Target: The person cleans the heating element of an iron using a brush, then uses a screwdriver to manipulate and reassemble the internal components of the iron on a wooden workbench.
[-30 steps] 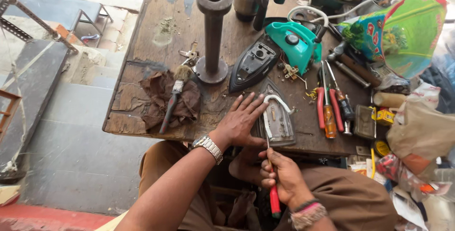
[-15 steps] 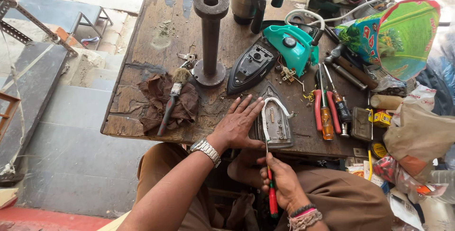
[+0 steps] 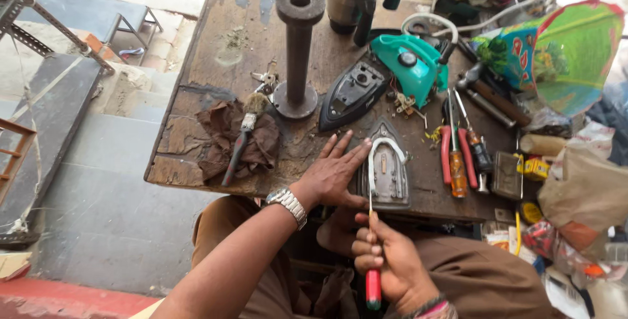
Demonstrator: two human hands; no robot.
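Screwdriver [image 3: 372, 253] grip unchanged, soleplate [image 3: 387, 172] steady

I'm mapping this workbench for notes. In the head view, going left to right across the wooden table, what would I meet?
Brown rag → brush → upright metal pipe stand → left hand → iron soleplate → teal iron cover → red-handled pliers → green funnel-shaped shade.
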